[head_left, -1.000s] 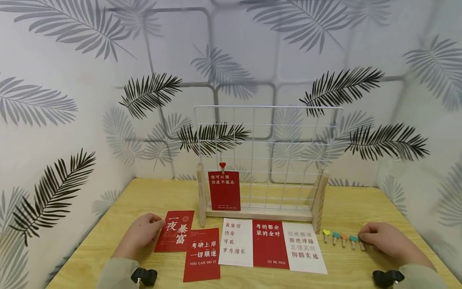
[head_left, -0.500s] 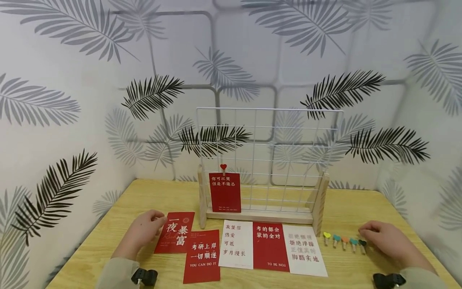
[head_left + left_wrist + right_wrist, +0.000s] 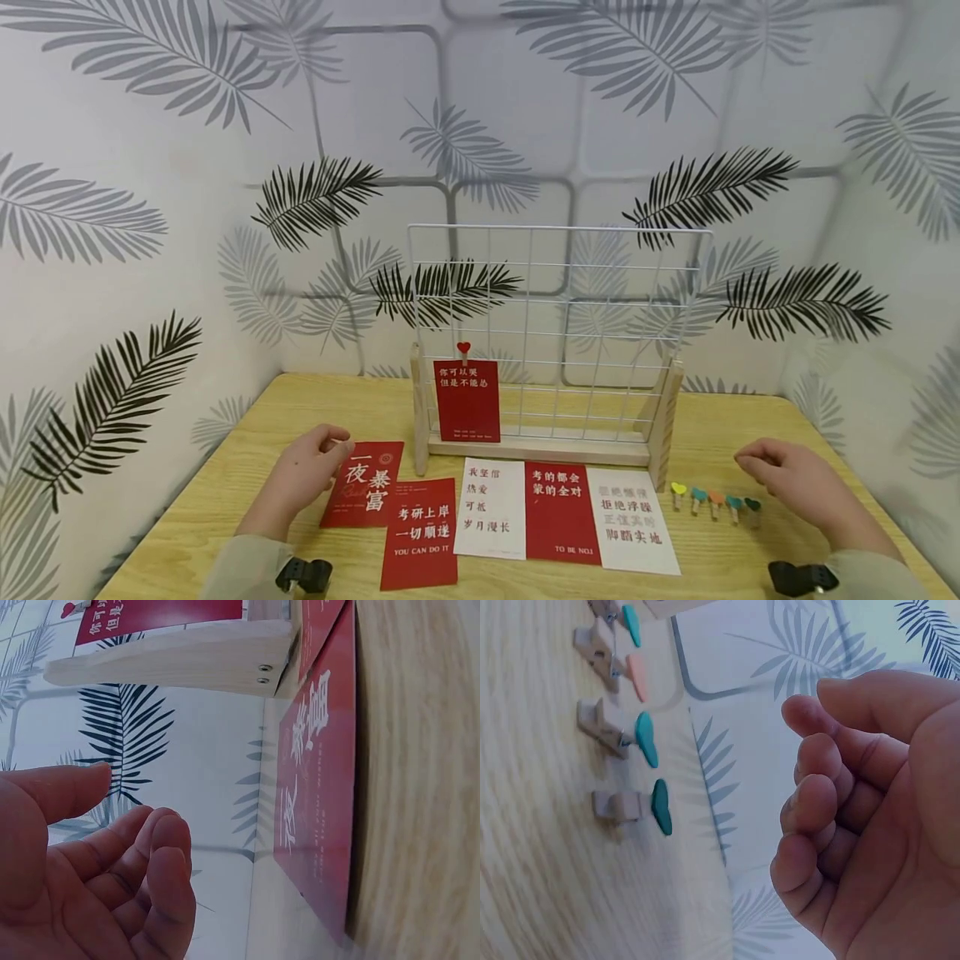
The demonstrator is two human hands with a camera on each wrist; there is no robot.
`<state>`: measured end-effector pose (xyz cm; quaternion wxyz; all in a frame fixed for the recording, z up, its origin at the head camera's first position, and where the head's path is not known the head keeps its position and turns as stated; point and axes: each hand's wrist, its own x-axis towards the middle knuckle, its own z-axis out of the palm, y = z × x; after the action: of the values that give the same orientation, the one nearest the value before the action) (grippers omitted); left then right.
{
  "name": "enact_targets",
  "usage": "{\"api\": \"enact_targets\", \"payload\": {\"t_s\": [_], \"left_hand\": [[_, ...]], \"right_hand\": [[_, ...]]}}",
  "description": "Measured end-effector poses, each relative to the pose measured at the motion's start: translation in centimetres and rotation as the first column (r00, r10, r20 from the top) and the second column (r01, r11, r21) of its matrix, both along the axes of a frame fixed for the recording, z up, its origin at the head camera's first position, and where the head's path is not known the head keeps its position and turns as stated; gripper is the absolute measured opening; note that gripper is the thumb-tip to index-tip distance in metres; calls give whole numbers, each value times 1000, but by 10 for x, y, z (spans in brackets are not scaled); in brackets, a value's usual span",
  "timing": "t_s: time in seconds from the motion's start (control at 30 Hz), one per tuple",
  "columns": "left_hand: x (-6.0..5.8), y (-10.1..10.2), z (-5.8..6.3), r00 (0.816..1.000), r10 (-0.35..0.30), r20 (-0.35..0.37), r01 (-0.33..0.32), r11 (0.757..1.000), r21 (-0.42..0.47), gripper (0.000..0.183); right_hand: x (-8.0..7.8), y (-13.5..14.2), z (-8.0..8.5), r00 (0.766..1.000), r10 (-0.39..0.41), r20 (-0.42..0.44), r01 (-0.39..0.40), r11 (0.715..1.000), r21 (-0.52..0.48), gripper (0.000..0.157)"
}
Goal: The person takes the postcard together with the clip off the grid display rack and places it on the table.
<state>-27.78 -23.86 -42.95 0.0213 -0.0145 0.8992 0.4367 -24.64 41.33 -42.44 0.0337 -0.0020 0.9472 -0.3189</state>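
My left hand point(image 3: 311, 467) hovers beside the left edge of a red card point(image 3: 363, 483) with white lettering. In the left wrist view its fingers are loosely curled, hold nothing and stay apart from the card. My right hand point(image 3: 798, 483) is raised over the table, behind and right of a row of small wooden clothespins with heart tops. Nothing lies between its loosely curled fingers in the right wrist view. The nearest clothespin has a dark green heart point(image 3: 661, 807); others carry a teal heart point(image 3: 646, 739), an orange heart point(image 3: 636, 677) and a yellow heart point(image 3: 678, 488).
A white wire grid point(image 3: 558, 333) stands upright in a wooden base point(image 3: 540, 447). A red-heart clothespin point(image 3: 464, 348) holds a red card point(image 3: 468, 408) on it. In front lie another red card point(image 3: 420, 562), a white card point(image 3: 491, 537), a red card point(image 3: 558, 521) and a white card point(image 3: 637, 558).
My right hand has lifted away from the dark green clothespin, which its fingertips were at a second ago. My left hand has risen slightly and shifted a little right.
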Motion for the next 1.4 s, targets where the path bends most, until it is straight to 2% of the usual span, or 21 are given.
{"api": "enact_targets", "payload": {"t_s": [0.33, 0.5, 0.77, 0.97, 1.17, 1.4], "left_hand": [[5, 8, 8, 997, -25, -67, 25, 1000, -5, 44], [6, 14, 12, 997, -32, -71, 31, 999, -14, 40], [8, 21, 10, 997, -51, -59, 54, 998, 44, 38], [7, 24, 12, 995, -60, -79, 62, 997, 33, 36], [8, 31, 16, 991, -87, -101, 92, 995, 47, 34], [11, 41, 20, 985, -140, -103, 150, 984, 97, 34]], "right_hand": [[3, -22, 10, 997, 48, -65, -45, 998, 50, 46], [4, -34, 11, 993, 72, -92, -70, 997, 24, 44], [0, -58, 8, 986, 126, -104, -128, 992, -14, 36], [-4, -73, 2, 989, 134, -67, -140, 985, -99, 31], [-4, -86, -1, 980, 157, -123, -163, 986, -42, 20], [-3, -103, 2, 973, 177, -151, -185, 982, -40, 16]]}}
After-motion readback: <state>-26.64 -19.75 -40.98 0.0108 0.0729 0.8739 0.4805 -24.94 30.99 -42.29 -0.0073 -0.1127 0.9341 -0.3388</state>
